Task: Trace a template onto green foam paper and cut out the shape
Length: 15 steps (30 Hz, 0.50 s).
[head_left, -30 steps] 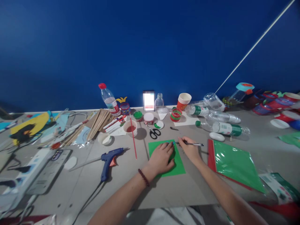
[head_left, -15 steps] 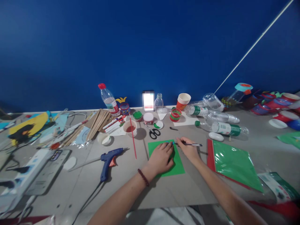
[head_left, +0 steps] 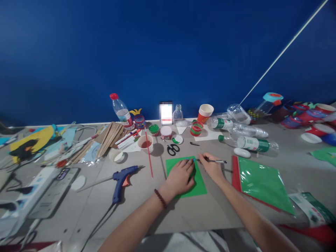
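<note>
A green paper sheet [head_left: 200, 183] lies on the grey table [head_left: 147, 206] in front of me. My left hand [head_left: 180, 176] rests flat on it with fingers spread, pressing it down. A dark beaded bracelet circles that wrist. My right hand [head_left: 212, 167] sits at the sheet's upper right corner, closed on a thin black pen [head_left: 215, 161] that lies nearly level, its tip pointing left at the paper's top edge.
Black scissors [head_left: 173, 149] and a red stick [head_left: 149, 154] in a paint cup lie just beyond the sheet. A blue glue gun [head_left: 122, 176] is to the left. A pack of green and red paper [head_left: 262, 183] is to the right. Bottles [head_left: 253, 143], cups and paint jars line the back.
Almost nothing differs: both hands stay on the green sheet, and the view has shifted very slightly.
</note>
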### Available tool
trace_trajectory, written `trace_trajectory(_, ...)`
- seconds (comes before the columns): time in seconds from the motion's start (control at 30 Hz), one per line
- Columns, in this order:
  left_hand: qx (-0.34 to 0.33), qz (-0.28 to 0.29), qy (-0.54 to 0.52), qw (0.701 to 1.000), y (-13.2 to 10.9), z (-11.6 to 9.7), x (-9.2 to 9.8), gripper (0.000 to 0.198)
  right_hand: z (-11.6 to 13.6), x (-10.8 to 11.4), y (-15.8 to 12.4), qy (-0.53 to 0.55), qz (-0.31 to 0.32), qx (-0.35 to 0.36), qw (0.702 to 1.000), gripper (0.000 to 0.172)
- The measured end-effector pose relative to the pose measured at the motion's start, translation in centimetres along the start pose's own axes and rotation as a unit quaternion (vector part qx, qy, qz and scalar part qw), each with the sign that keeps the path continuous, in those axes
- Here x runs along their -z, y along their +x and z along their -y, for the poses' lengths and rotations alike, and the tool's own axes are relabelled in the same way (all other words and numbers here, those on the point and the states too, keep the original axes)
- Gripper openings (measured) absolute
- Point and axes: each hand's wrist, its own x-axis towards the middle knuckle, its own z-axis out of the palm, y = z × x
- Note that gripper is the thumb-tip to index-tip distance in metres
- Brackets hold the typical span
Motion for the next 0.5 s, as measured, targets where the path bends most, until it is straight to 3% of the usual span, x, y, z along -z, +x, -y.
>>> trace_trajectory(0.5, 0.020, -0.006, -0.030, 0.999, -0.18, -0.01, 0.14, 0.054, -0.03, -0.06, -0.15, 0.020, 0.041, -0.006, 0.999, 0.051)
